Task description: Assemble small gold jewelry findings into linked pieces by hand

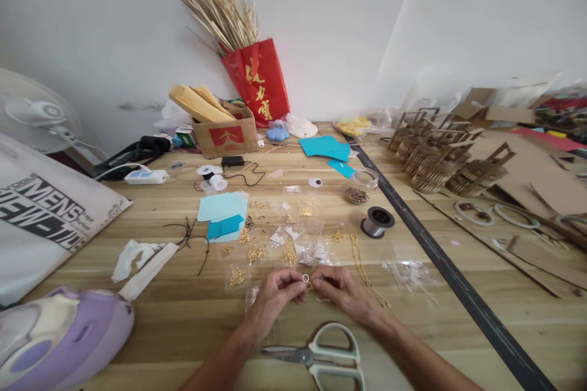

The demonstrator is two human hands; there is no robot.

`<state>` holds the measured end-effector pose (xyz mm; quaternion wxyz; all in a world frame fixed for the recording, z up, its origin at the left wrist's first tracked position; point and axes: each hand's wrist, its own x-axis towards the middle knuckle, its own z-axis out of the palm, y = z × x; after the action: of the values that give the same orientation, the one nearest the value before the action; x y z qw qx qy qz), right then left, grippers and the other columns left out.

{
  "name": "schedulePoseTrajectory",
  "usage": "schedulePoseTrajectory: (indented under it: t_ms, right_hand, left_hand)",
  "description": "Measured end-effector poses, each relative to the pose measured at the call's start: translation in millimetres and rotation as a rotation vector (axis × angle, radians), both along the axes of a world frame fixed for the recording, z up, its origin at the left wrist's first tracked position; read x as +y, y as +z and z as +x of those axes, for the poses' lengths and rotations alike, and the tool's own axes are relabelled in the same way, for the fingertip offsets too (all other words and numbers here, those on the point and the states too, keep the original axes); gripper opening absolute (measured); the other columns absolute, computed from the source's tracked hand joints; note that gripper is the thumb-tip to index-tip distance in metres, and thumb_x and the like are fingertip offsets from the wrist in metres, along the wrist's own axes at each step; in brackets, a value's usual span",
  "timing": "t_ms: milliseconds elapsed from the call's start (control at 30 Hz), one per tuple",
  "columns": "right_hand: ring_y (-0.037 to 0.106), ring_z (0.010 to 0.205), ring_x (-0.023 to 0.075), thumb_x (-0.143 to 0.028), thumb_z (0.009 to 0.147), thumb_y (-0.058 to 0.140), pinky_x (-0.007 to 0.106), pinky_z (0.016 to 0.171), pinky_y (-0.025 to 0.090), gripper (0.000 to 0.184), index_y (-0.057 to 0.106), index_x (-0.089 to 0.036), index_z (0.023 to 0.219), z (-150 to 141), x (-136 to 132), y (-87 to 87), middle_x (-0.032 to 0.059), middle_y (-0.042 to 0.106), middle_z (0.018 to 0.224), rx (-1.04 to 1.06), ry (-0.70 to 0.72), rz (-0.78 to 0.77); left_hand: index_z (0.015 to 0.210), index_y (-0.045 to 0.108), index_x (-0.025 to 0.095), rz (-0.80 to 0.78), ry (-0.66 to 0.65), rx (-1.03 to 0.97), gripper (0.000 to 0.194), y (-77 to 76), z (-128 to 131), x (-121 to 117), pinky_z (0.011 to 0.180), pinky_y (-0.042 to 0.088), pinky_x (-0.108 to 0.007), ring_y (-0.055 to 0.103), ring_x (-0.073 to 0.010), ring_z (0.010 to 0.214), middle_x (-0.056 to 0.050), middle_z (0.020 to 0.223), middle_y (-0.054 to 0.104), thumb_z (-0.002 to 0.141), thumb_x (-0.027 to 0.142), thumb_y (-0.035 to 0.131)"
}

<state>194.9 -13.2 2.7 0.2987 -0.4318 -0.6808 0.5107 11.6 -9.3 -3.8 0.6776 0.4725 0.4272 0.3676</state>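
Note:
Between the thumb and finger of my left hand (279, 294) is a small pale ring (305, 278), held close to the right fingertips. My right hand (340, 291) is closed in a pinch beside it; anything in that pinch is too small to make out. Scissors (303, 355) with pale handles lie just below the hands, blades pointing left. Beyond my fingers are small piles of gold findings (255, 253) and silvery pieces (316, 252) on clear bags. A gold chain (358, 256) trails to the right of my right hand.
A wire spool (378, 223) stands at the right, near a dark strip (431, 256) crossing the table. Small bamboo baskets (426, 162) sit beyond it. Teal cards (224, 226) lie left of centre. A purple and cream appliance (77, 336) occupies the near left.

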Motion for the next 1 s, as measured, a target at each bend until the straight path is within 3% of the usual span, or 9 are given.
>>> schedulePoseTrajectory:
  t_ms: [400, 800, 1000]
  right_hand:
    - [0.039, 0.058, 0.0113, -0.046, 0.089, 0.048, 0.022, 0.052, 0.029, 0.038, 0.061, -0.015, 0.073, -0.5, -0.3, 1.5, -0.0024, 0.046, 0.060, -0.019, -0.016, 0.008]
    - [0.044, 0.060, 0.0117, -0.044, 0.090, 0.047, 0.023, 0.056, 0.032, 0.037, 0.062, -0.014, 0.075, -1.2, -1.0, 4.4, -0.0007, 0.054, 0.064, 0.023, 0.006, 0.010]
    - [0.045, 0.062, 0.0124, -0.043, 0.090, 0.047, 0.023, 0.056, 0.033, 0.036, 0.062, -0.014, 0.076, -1.0, -1.5, 4.7, -0.0003, 0.055, 0.066, 0.002, 0.001, 0.019]
  left_hand:
    - [0.069, 0.066, 0.014, -0.016, 0.014, 0.009, 0.024, 4.4, -0.7, -1.5, 0.057, 0.043, -0.024, 0.055, -0.0132, 0.056, 0.000, 0.056, 0.062, 0.063, 0.035, 0.074]
    - [0.068, 0.066, 0.013, 0.036, -0.022, -0.008, 0.030, 1.4, -1.6, -1.2, 0.059, 0.042, -0.024, 0.055, -0.0133, 0.058, -0.003, 0.062, 0.064, 0.078, 0.041, 0.062]
    - [0.068, 0.065, 0.012, 0.026, -0.027, 0.002, 0.028, 0.8, -1.7, -1.1, 0.059, 0.042, -0.024, 0.055, -0.0132, 0.058, -0.003, 0.061, 0.063, 0.078, 0.039, 0.063]
